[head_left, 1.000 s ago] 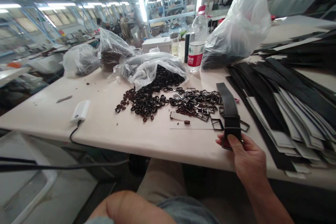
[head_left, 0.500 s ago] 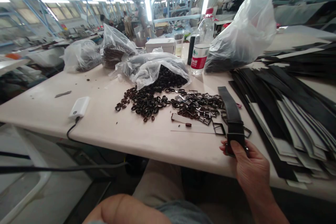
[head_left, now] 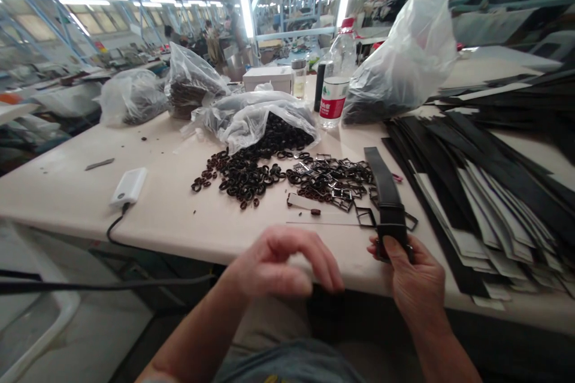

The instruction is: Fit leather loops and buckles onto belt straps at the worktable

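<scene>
My right hand (head_left: 415, 281) is closed on the near end of a black belt strap (head_left: 383, 185) that lies on the table, thumb on top. My left hand (head_left: 283, 263) hovers at the table's front edge, left of the strap, with fingers loosely curled and nothing visible in them. Just beyond the hands lie a pile of dark metal buckles (head_left: 339, 182) and a heap of dark brown loops (head_left: 245, 170) spilling from a clear plastic bag (head_left: 251, 114).
A stack of black and white belt strips (head_left: 485, 185) fills the table's right side. At the back stand a water bottle (head_left: 335, 87), a white box (head_left: 267, 78) and several filled plastic bags (head_left: 399, 66). A white charger (head_left: 129, 185) with a cable lies at left.
My left hand has risen from below the table's edge to beside the strap. The right hand keeps hold of the strap's end.
</scene>
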`<state>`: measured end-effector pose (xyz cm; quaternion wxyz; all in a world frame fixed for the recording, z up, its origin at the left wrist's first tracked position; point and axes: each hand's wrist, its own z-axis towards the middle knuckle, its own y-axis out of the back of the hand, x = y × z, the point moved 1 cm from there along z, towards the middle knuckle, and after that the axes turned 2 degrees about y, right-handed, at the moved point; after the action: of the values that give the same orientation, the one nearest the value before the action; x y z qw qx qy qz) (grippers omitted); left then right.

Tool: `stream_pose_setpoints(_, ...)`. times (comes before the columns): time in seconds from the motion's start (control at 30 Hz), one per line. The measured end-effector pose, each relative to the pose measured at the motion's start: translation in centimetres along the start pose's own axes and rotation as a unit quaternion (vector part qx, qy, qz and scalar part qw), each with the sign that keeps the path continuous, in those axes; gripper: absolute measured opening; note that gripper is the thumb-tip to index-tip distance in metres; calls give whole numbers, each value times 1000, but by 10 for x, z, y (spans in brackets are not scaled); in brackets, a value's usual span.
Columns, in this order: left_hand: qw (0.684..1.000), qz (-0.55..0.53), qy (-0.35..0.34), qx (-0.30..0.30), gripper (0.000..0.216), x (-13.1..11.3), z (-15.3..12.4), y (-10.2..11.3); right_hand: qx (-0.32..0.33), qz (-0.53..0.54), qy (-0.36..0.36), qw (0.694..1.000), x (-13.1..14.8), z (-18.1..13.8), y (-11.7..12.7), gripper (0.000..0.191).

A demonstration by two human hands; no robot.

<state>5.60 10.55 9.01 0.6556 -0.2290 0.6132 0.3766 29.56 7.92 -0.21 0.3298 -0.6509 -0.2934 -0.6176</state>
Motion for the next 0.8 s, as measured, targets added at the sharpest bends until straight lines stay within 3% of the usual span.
stream_pose_setpoints(0.03, 996, 85, 4, -31, 28, 10, 15, 17, 1, 0, -1, 1000, 1, 0, 0, 41)
stream_pose_setpoints(0.07, 974, 198, 5, -110, 21, 21, 28, 35, 1, 2, -2, 1000, 2, 0, -1, 41)
stream_pose_setpoints(0.1, 931, 317, 25, -180, 17, 32, 39, 52, 3, 4, -2, 1000, 2, -1, -1, 41)
stream_pose_setpoints(0.13, 883, 413, 55, -214, 15, 43, 48, 66, 6, 5, -1, 1000, 2, -1, -1, 40)
stream_pose_setpoints(0.2, 816, 528, 115, -207, 12, 65, 60, 87, 13, 6, 2, 1000, 2, -1, -1, 38)
stream_pose_setpoints(0.23, 802, 546, 127, -206, 11, 73, 63, 94, 16, 6, 4, 1000, 1, -1, -1, 37)
stream_pose_setpoints(0.33, 786, 563, 147, -209, 12, 88, 67, 105, 17, 10, 7, 1000, 0, -2, -1, 36)
stream_pose_setpoints(0.53, 754, 576, 186, -255, 25, 92, 68, 110, 24, 9, 12, 1000, 5, -3, -1, 34)
stream_pose_setpoints(0.8, 741, 580, 222, -256, 18, 107, 84, 124, 35, -2, 20, 999, 5, -4, -1, 35)
